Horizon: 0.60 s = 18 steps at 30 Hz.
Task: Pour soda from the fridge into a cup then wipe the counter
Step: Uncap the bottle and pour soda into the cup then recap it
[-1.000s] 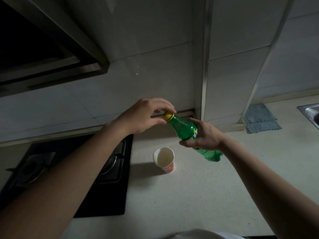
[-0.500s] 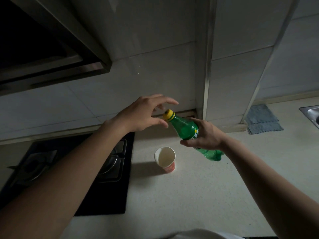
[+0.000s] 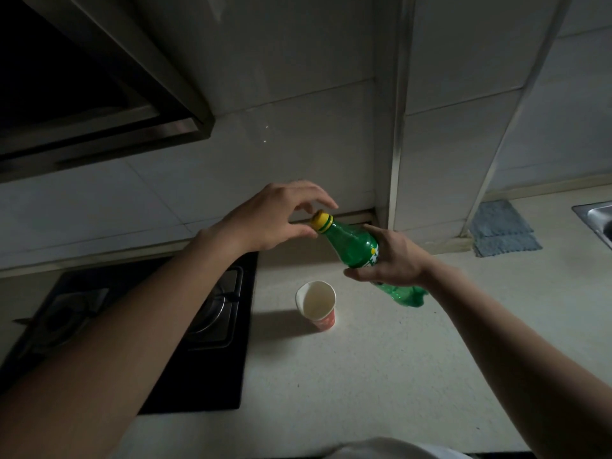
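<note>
A green translucent plastic soda bottle (image 3: 356, 245) with a yellow screw cap (image 3: 321, 221) is held in the air above the pale speckled worktop (image 3: 364, 376), tilted so that its capped neck points up and to the left and its base hangs low to the right. The bottle's labelled middle is wrapped by the right hand (image 3: 392, 260), whose fingers are closed around it. The left hand (image 3: 275, 217) is set at the cap with its fingers loosely spread and curved; the thumb is laid just below the cap and the forefinger is arched above it, though whether the cap is actually pinched cannot be told. A white paper cup with a red lower band (image 3: 317, 304) is stood upright on the worktop, below the bottle and apart from both hands; its inside is seen as pale. A black glass gas hob (image 3: 185, 359) is set into the worktop to the left. A folded grey-blue cloth (image 3: 503, 228) is laid against the tiled wall at the right, near the corner of a steel sink (image 3: 596, 218).
</note>
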Each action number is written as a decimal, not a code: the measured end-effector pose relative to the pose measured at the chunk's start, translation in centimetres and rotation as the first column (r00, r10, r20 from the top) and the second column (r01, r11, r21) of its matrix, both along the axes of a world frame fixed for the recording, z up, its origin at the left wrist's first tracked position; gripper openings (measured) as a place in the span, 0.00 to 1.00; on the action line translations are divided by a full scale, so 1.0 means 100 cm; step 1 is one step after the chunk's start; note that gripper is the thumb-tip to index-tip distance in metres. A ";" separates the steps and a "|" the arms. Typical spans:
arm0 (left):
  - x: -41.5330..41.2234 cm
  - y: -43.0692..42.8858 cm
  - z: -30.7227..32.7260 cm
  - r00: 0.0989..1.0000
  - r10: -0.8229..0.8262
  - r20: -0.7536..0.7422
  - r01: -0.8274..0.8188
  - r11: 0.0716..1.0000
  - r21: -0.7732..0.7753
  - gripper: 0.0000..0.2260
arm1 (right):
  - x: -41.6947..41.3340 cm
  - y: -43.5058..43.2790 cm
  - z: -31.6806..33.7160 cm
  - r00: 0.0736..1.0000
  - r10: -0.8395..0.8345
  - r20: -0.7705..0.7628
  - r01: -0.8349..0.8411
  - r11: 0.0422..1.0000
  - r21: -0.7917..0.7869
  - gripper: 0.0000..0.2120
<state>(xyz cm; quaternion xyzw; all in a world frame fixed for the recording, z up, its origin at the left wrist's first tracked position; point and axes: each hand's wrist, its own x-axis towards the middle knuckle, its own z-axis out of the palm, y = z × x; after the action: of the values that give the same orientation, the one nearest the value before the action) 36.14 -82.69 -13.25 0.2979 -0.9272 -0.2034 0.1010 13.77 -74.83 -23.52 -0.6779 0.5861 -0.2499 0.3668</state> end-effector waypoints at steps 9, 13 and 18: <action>0.000 0.001 0.001 0.999 0.038 0.007 -0.038 0.999 0.032 0.29 | -0.004 -0.005 -0.005 1.000 -0.003 -0.016 0.002 0.999 -0.047 0.40; 0.000 0.001 -0.002 1.000 0.009 0.021 -0.009 1.000 -0.009 0.25 | -0.006 -0.009 -0.009 0.999 -0.001 -0.035 -0.001 0.999 -0.052 0.47; 0.000 -0.001 -0.003 0.997 0.063 0.039 -0.062 0.998 -0.018 0.17 | -0.004 -0.007 -0.008 0.999 -0.009 -0.045 0.007 0.999 -0.048 0.44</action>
<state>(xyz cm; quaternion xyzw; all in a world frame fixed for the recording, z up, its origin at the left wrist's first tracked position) 36.10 -82.78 -13.50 0.3299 -0.9209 -0.1864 0.0915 13.41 -75.54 -24.32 -0.6897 0.5908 -0.2500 0.3359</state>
